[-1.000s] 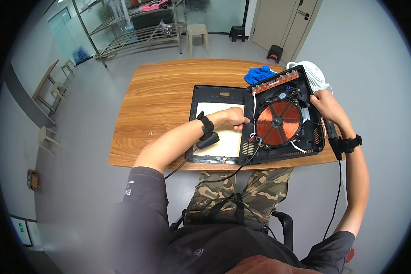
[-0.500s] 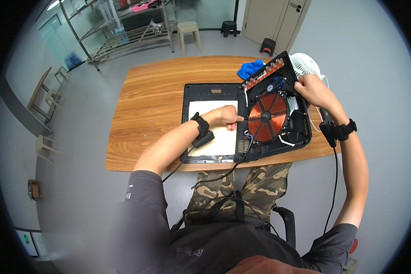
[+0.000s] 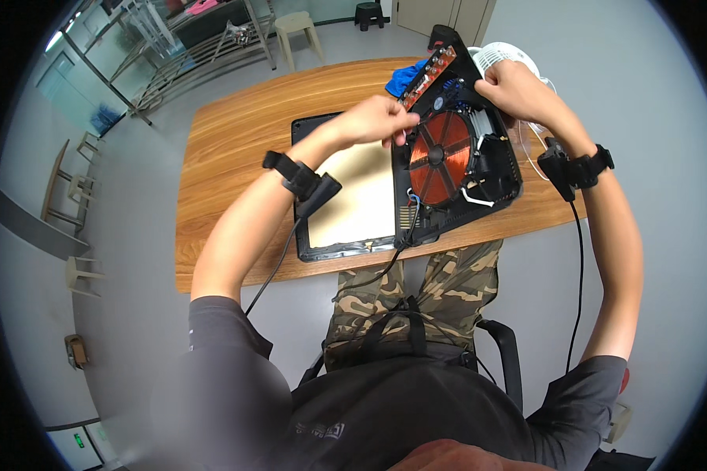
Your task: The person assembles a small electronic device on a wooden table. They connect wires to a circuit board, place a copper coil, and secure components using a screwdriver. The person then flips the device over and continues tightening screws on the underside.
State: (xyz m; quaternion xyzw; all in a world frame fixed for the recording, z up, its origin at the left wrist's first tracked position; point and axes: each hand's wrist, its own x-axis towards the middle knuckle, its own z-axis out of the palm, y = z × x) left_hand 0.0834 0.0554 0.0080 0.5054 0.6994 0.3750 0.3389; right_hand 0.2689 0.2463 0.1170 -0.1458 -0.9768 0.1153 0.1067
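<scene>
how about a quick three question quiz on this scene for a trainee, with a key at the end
1. Which hand grips the edge of the black housing that holds the copper-coloured induction coil?
2. True or false: the blue cloth lies left of the white fan.
3. What colour is the flat sheet left of the coil? A) red B) cream C) green

Key: 1. The right hand; 2. True; 3. B

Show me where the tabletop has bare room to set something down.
The wooden table looks bare at far left, between its back edge and the cream-lined panel. Crowded: right side, with coil unit, blue cloth, white fan and right hand.
</scene>
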